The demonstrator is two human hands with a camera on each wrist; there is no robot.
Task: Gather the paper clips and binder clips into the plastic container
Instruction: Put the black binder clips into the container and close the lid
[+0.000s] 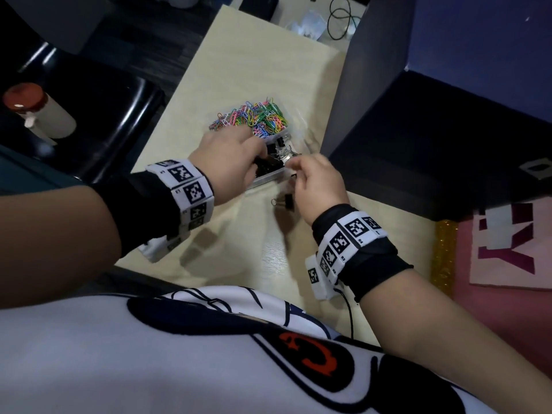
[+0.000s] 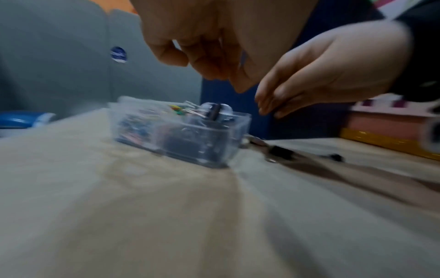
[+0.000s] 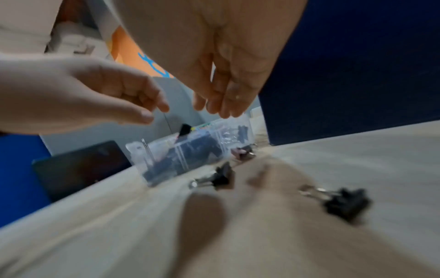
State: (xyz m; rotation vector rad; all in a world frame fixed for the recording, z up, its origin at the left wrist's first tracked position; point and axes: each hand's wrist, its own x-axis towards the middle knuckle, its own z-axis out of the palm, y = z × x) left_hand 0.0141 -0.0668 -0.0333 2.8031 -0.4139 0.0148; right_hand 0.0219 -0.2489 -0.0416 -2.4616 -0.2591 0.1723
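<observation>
A clear plastic container (image 1: 270, 175) sits mid-table, with coloured paper clips (image 1: 254, 118) in its far compartment and black binder clips (image 1: 270, 165) in its near one. My left hand (image 1: 257, 152) hovers over the near compartment with its fingers loosely curled; nothing shows between them in the right wrist view (image 3: 147, 107). Just off the container's near right corner is my right hand (image 1: 298, 168), whose straight fingers (image 3: 221, 101) point down and hold nothing. Loose binder clips lie on the table below it (image 3: 219, 178), (image 3: 342, 203), (image 1: 285, 201).
A tall dark blue box (image 1: 388, 85) stands right beside the container. A pink sheet with lettering (image 1: 507, 249) lies at the right. Off the table's left edge is a black chair (image 1: 119, 121) with a red-capped bottle (image 1: 38, 115). Cables (image 1: 340, 22) lie at the far end.
</observation>
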